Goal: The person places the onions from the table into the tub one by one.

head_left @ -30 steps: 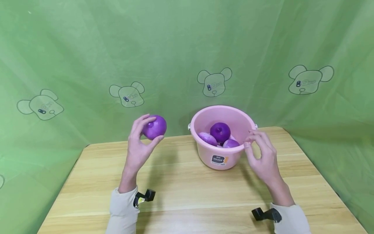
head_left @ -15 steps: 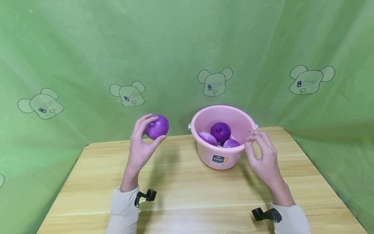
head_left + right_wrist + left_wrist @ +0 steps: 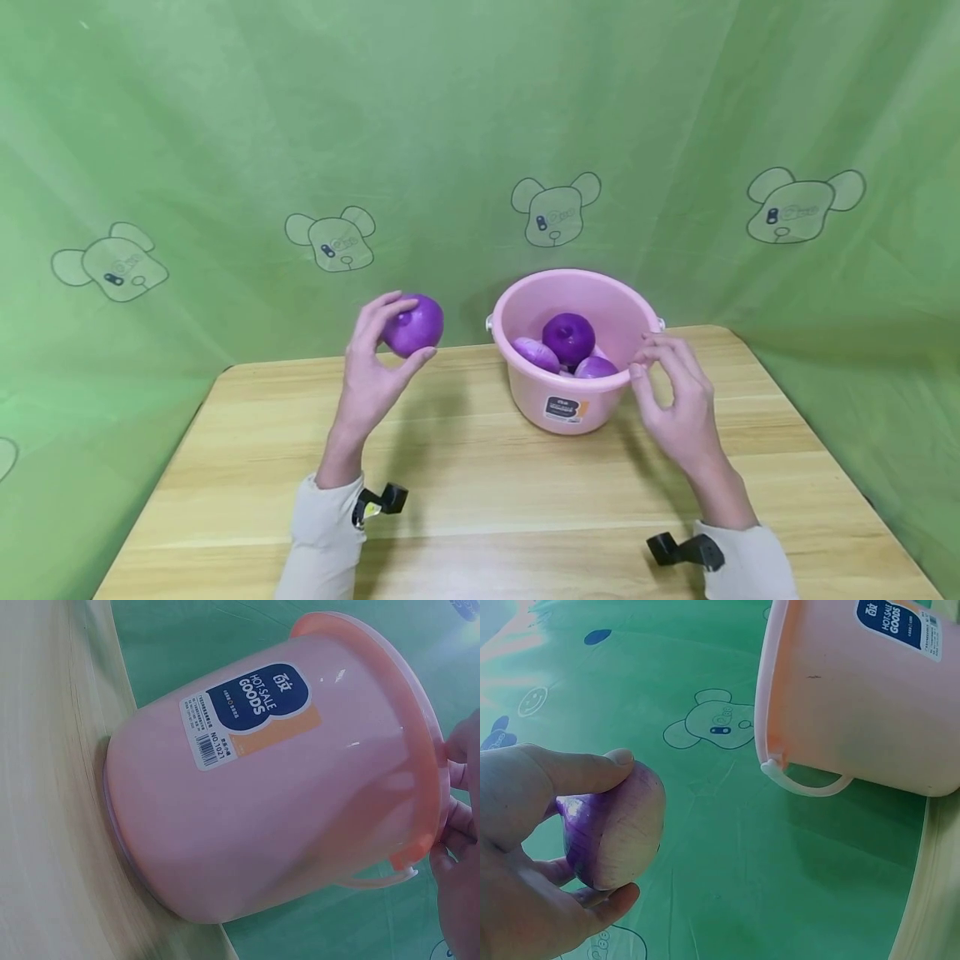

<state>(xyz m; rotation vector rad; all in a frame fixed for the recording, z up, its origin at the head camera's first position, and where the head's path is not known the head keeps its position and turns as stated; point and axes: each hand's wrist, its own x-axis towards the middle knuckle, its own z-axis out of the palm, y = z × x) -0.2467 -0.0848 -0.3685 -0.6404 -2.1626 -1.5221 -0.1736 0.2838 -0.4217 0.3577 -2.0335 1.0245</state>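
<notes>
My left hand [image 3: 369,375] holds a purple onion [image 3: 417,327] between thumb and fingers, raised over the table's far edge, left of a pink bucket [image 3: 532,392]. In the left wrist view, the same onion [image 3: 626,829] shows a paler side, and the bucket [image 3: 847,697] is apart from it. My right hand [image 3: 678,408] pinches the bucket's right rim. Its fingers [image 3: 459,817] are right at that rim in the right wrist view, beside the bucket's labelled wall [image 3: 292,780]. Inside the bucket lie a dark purple onion [image 3: 568,336] and two lighter ones, partly hidden by the front rim.
The bucket stands upright near the back of a light wooden table [image 3: 480,500]. A green curtain [image 3: 442,125] with bear-face prints hangs behind and at both sides. A thin white bucket handle [image 3: 810,787] hangs at its side.
My left hand has drifted a little to the right, carrying the onion closer to the bucket. The right hand keeps its place at the rim.
</notes>
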